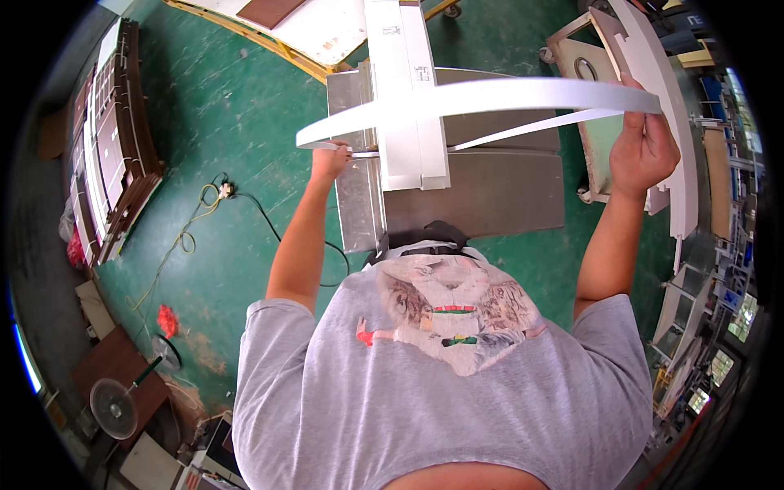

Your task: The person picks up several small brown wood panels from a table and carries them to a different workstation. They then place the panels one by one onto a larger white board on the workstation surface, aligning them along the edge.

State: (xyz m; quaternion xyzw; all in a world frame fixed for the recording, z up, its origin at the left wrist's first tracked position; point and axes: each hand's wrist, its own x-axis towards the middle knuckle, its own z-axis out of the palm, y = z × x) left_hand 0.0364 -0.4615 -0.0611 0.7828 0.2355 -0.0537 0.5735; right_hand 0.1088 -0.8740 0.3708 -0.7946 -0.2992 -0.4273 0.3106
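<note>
A long, flat white strip (490,96) bends in a narrow loop across the view in front of me. My right hand (645,155), raised at the right, is closed round the loop's right end. At its left end my left hand (331,162) is closed on the strip, close to the metal table's left edge. Beneath the loop lies a grey metal machine table (498,192). A white boxy beam (408,155) with small labels runs over that table, passing under the strip. Part of the strip's lower run is hidden by the beam.
Stacked panels (114,155) stand at the far left. A cable with a plug (226,190) lies on the green floor. A yellow-framed cart (327,37) stands ahead, and a wooden-framed trolley (592,77) is at the right. A pedestal fan (114,407) is at lower left.
</note>
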